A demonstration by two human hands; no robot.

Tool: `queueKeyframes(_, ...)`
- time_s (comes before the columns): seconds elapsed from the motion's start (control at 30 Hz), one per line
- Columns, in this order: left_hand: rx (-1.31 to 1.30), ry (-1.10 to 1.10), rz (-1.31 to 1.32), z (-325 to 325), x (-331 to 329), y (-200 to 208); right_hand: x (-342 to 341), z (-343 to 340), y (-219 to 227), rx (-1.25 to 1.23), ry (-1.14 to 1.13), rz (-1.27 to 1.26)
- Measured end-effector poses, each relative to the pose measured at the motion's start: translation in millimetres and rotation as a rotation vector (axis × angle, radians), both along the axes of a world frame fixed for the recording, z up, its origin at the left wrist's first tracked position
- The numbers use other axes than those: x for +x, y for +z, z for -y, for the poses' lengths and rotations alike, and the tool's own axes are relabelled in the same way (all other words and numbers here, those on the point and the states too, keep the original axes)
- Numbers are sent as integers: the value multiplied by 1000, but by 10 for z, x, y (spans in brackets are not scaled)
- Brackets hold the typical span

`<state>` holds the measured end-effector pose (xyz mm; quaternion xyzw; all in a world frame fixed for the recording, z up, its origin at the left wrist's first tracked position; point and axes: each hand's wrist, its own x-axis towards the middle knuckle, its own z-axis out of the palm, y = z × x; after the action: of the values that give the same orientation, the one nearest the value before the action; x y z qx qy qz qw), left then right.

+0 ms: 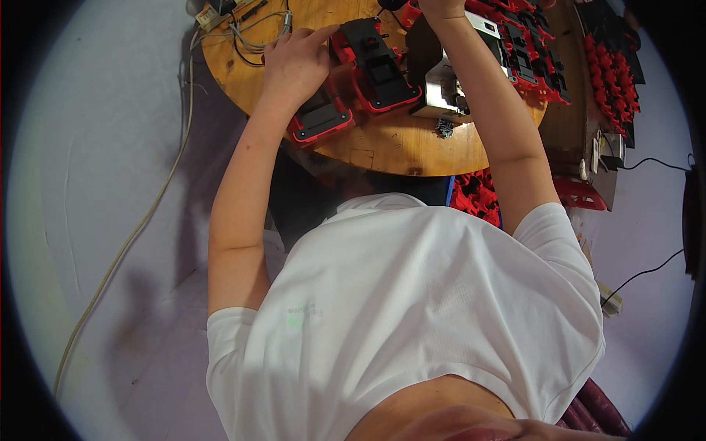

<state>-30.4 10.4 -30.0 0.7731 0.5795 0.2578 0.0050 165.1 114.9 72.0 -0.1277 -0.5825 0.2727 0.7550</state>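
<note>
Round and wooden, the table (401, 156) puts everything within reach of both bare hands. The left hand (296, 67) lies palm down across the far end of a black-and-red piece (323, 119), perhaps to steady it; with its underside hidden, I cannot tell whether it grips. Its forefinger stretches straight toward the larger black-and-red piece (379, 73), just right of that hand, the two lying side by side probably for easy handling. Cables (286, 24) lie beyond the left hand, seemingly out of its way. The right hand (443, 7) is cut off by the upper edge, so its hold cannot be told. Nearer than it stands a shiny metal box (440, 95); more red-and-black parts (523, 62) sit to its right, likely grouped as stock.
</note>
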Motion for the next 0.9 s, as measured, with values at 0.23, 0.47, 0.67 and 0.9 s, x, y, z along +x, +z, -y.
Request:
queueKeyframes(0.23,18,-6,0,-17,16,-5,4,-1,-25,38,46,29)
queueKeyframes(0.47,15,14,-4,28,-48,-45,-187,53,-101,1,-18,177)
queueKeyframes(0.67,78,-35,18,-90,27,-41,-116,32,-100,2,-103,233)
queueKeyframes(0.9,35,-63,17,-122,-76,-134,475,466,73,-15,49,87)
